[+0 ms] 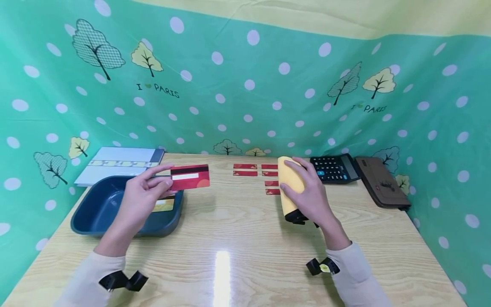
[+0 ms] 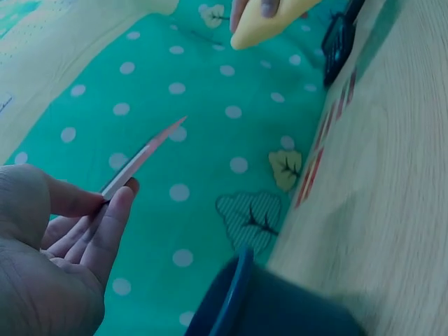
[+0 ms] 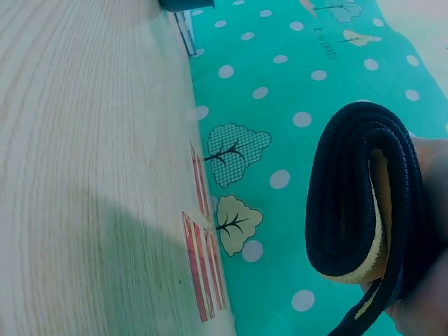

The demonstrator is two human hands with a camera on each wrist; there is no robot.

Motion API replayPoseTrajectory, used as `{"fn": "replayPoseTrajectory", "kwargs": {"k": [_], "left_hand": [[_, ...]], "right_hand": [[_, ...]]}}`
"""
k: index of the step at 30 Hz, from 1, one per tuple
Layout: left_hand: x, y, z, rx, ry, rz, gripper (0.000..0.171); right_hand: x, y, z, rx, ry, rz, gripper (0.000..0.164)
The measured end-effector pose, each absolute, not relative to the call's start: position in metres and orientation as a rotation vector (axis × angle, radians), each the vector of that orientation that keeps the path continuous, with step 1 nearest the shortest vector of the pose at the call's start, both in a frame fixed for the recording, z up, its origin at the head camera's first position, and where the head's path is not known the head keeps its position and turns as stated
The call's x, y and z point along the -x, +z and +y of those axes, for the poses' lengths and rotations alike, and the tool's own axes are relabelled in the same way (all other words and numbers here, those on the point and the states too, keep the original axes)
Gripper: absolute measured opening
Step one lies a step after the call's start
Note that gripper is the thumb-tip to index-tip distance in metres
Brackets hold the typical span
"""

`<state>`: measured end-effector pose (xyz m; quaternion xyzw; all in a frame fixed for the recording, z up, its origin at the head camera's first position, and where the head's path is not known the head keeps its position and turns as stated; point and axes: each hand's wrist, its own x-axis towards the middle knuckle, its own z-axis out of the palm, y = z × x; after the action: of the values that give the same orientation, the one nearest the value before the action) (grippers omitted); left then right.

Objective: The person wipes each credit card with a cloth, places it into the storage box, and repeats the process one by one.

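My left hand (image 1: 143, 192) pinches a red bank card (image 1: 189, 177) between thumb and fingers, above the right rim of a dark blue basin (image 1: 176, 219). The card's black stripe and white strip face me; the left wrist view shows it nearly edge-on. A gold card (image 1: 164, 205) shows inside the basin, partly behind my hand. My right hand (image 1: 312, 192) grips a rolled yellow cloth (image 1: 289, 179) with black edging, held over the table. In the right wrist view its layered black end (image 3: 357, 189) faces the camera. Several red cards (image 1: 245, 169) lie in rows just left of the cloth, which overlaps some.
A black calculator (image 1: 333, 168) sits at the back right, beside a brown zip wallet (image 1: 383, 181). At the back left, a pale blue folder (image 1: 119, 160) lies behind the basin. A green polka-dot curtain (image 1: 245, 98) encloses the wooden table (image 1: 245, 238) at the back and sides.
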<state>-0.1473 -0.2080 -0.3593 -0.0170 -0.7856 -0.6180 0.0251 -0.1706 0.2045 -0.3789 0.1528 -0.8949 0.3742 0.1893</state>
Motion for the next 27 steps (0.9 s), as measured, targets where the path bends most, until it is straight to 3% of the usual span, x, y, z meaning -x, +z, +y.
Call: {"fn": "replayPoseTrajectory", "kwargs": {"k": [15, 27], "left_hand": [[0.139, -0.378, -0.278, -0.042, -1.884, -2.517, 0.060], [0.150, -0.397, -0.319, 0.102, -2.186, -2.454, 0.043]], "right_hand": [[0.171, -0.381, 0.205, -0.438, 1.040, -2.520, 0.061], [0.172, -0.382, 0.206, -0.429, 1.050, -2.525, 0.061]]}}
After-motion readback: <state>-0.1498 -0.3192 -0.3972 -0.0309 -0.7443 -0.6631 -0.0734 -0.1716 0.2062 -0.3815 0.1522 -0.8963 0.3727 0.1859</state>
